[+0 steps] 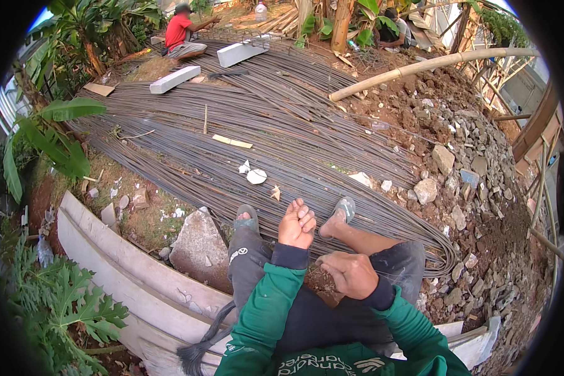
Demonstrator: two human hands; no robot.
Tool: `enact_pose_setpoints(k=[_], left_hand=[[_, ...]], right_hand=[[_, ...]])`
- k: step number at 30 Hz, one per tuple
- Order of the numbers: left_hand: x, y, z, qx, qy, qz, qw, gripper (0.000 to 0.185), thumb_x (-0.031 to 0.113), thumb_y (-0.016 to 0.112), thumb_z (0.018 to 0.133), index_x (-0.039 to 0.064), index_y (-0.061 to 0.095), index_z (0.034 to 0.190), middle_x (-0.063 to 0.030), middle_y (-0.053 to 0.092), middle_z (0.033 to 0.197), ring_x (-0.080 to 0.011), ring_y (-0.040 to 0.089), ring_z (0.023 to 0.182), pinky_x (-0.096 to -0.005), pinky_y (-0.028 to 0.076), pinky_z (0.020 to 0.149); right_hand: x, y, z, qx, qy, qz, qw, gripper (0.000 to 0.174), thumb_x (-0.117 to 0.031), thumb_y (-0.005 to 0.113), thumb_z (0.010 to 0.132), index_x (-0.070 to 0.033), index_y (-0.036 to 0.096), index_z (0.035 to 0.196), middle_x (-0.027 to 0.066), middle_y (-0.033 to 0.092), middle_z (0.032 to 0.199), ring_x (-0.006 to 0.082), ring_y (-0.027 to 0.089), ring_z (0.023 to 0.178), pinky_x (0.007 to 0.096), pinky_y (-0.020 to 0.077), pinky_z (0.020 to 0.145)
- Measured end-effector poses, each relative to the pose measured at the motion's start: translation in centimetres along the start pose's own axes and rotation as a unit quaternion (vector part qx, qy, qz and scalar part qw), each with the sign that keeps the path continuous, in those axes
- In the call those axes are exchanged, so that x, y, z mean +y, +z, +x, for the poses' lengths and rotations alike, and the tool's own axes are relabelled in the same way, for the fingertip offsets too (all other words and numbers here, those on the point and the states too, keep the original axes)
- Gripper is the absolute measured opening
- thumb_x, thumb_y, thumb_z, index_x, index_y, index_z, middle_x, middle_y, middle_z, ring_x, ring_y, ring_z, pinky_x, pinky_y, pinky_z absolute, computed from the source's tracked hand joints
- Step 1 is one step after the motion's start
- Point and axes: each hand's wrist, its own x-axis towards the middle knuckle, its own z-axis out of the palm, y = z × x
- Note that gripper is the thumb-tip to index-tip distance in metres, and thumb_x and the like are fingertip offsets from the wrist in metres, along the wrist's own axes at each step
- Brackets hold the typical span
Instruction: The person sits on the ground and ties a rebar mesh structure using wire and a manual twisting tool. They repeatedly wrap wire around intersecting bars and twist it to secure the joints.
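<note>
My left hand (297, 224) is raised above the steel rods, its fingers curled toward the palm. Closer to my body, my right hand (351, 274) has thumb and fingers drawn together. Whether either hand holds something thin cannot be made out. Long dark steel reinforcing rods (272, 127) cover the ground before me, bent into a loop at the right. My sandalled feet (342, 215) rest on or beside them. A bundle of dark wire (206, 337) hangs at my left hip. White fragments (256, 176) and a torn brown scrap (276, 192) lie on the rods.
Two pale blocks (175, 80) (239, 52) lie across the rods. At the back left a person in red (177, 33) crouches; another person (397, 33) is at the back right. A bamboo pole (423, 70) crosses rubble (460, 197). Pale boards (136, 277) lie at left.
</note>
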Motion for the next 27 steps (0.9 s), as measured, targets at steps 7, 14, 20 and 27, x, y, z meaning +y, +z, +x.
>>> enact_pose_setpoints(k=[7, 14, 20, 27], left_hand=[[-1.7, 3.6, -1.2, -0.058, -0.044, 0.016, 0.997, 0.017, 0.022, 0.046, 0.109, 0.009, 0.054, 0.102, 0.0020, 0.043, 0.067, -0.0071, 0.035, 0.054, -0.0210, 0.027, 0.044], [-0.3, 0.9, -0.4, -0.014, -0.011, 0.045, 0.999, 0.015, 0.023, 0.047, 0.108, 0.010, 0.053, 0.101, 0.0029, 0.043, 0.067, -0.0061, 0.035, 0.055, -0.0205, 0.026, 0.044], [-2.1, 2.6, -1.7, -0.098, -0.041, 0.020, 0.994, 0.014, 0.021, 0.045, 0.109, 0.010, 0.052, 0.101, 0.0033, 0.043, 0.068, -0.0058, 0.035, 0.055, -0.0204, 0.027, 0.045], [-0.3, 0.5, -0.4, -0.023, -0.029, 0.003, 0.999, 0.012, 0.012, 0.043, 0.107, 0.009, 0.052, 0.100, 0.0021, 0.043, 0.067, -0.0069, 0.036, 0.054, -0.0209, 0.028, 0.044]], right_hand=[[7.4, 0.6, -0.1, -0.006, 0.134, -0.133, 0.982, 0.013, -0.013, 0.068, 0.085, -0.006, 0.068, 0.096, 0.0136, 0.065, 0.080, 0.0354, 0.067, 0.071, 0.0472, 0.0523, 0.061], [-0.3, -0.1, 1.3, 0.050, 0.009, 0.053, 0.997, 0.014, -0.009, 0.062, 0.093, 0.000, 0.069, 0.100, 0.0168, 0.070, 0.086, 0.0377, 0.068, 0.073, 0.0403, 0.0544, 0.064], [5.5, -2.8, 2.5, -0.074, 0.144, -0.229, 0.960, 0.014, -0.008, 0.062, 0.084, -0.003, 0.070, 0.095, 0.0180, 0.070, 0.082, 0.0388, 0.068, 0.074, 0.0447, 0.0539, 0.062], [0.8, -1.0, 0.4, -0.006, -0.004, 0.016, 1.000, 0.016, -0.003, 0.065, 0.087, 0.002, 0.069, 0.103, 0.0213, 0.070, 0.089, 0.0402, 0.069, 0.082, 0.0419, 0.0559, 0.069]])
